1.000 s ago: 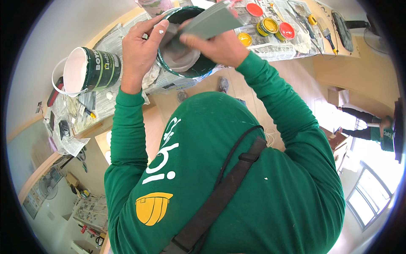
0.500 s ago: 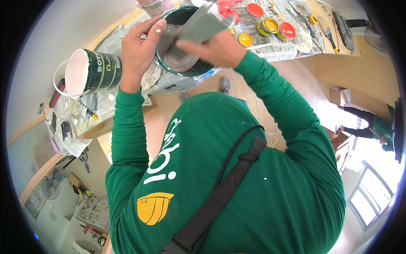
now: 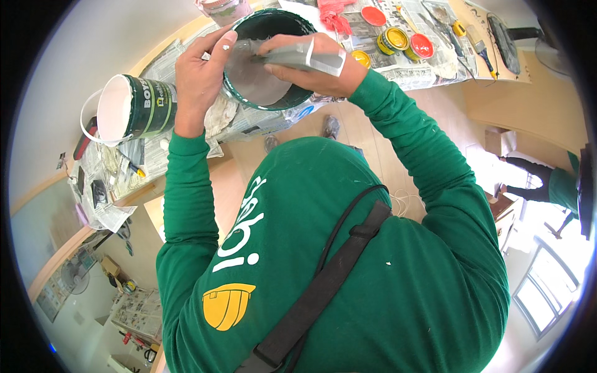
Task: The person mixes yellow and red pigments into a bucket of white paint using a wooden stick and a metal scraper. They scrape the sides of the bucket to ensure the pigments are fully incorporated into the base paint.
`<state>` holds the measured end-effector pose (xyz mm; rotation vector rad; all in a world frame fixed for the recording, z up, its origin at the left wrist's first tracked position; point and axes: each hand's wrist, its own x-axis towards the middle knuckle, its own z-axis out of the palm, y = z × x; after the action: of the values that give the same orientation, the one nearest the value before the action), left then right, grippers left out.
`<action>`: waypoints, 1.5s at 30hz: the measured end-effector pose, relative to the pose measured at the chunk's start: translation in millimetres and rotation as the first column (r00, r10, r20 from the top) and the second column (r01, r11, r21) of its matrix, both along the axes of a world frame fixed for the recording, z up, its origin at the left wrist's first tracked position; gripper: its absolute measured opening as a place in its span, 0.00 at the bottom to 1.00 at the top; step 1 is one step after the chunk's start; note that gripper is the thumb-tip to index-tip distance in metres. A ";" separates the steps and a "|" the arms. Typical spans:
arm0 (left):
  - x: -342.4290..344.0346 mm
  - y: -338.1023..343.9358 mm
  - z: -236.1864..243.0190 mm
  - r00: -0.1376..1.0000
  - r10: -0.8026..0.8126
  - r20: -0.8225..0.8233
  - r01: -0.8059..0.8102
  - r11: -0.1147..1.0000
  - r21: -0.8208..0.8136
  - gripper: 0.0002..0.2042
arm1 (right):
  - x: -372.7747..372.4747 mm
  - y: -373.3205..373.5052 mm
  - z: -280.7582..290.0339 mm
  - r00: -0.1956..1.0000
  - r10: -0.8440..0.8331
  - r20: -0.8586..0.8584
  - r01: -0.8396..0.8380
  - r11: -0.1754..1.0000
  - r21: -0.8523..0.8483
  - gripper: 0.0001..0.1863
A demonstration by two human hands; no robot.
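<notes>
A dark green bucket (image 3: 275, 104) with grey paint (image 3: 252, 84) inside stands on the newspaper-covered bench. My left hand (image 3: 198, 73) grips its left rim, with the fingers curled over the edge. My right hand (image 3: 320, 67) is shut on a flat grey scraper (image 3: 291, 58), which lies level across the bucket's mouth with its blade pointing left toward my left hand. Both sleeves are green. The scraper's far tip is partly hidden by my fingers.
A green paint can (image 3: 134, 109) with a white inside lies on its side at the left. Small yellow (image 3: 393, 40) and red (image 3: 421, 46) tins, a red lid (image 3: 373, 15), a red rag (image 3: 336, 15) and brushes (image 3: 476, 43) lie beyond the bucket. Another person (image 3: 550, 186) stands far right.
My right hand has brought the scraper down from a raised tilt to lie flat across the bucket's mouth. My left hand keeps its hold on the rim.
</notes>
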<state>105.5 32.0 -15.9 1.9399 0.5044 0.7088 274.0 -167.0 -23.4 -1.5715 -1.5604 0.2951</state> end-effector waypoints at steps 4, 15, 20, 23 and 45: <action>-0.3 -7.4 3.3 0.999 0.009 0.048 -0.010 0.999 0.030 0.16 | 15.8 2.8 16.6 0.995 -0.091 0.049 0.094 0.994 -0.054 0.14; 2.4 -12.5 5.9 0.999 0.031 -0.038 -0.026 0.991 0.128 0.17 | -18.8 -20.0 -3.4 0.981 -0.194 -0.021 0.194 0.981 -0.030 0.17; 4.6 -14.0 8.6 0.999 0.007 -0.037 -0.004 0.996 0.085 0.17 | -12.5 -11.5 -0.1 0.945 -0.288 -0.152 0.287 0.957 -0.032 0.17; 3.8 -12.7 4.9 0.999 0.009 -0.046 -0.004 0.993 0.121 0.16 | -31.2 -20.9 -9.5 0.974 -0.229 -0.005 0.228 0.971 -0.076 0.18; 8.2 -13.0 10.6 0.996 0.005 -0.089 0.004 0.995 0.103 0.17 | -24.5 -17.3 2.8 0.963 -0.244 -0.113 0.252 0.966 0.058 0.16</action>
<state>113.7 19.0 -5.3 2.0748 0.5323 0.6626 249.5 -184.3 -20.6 -1.6472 -1.2638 0.1771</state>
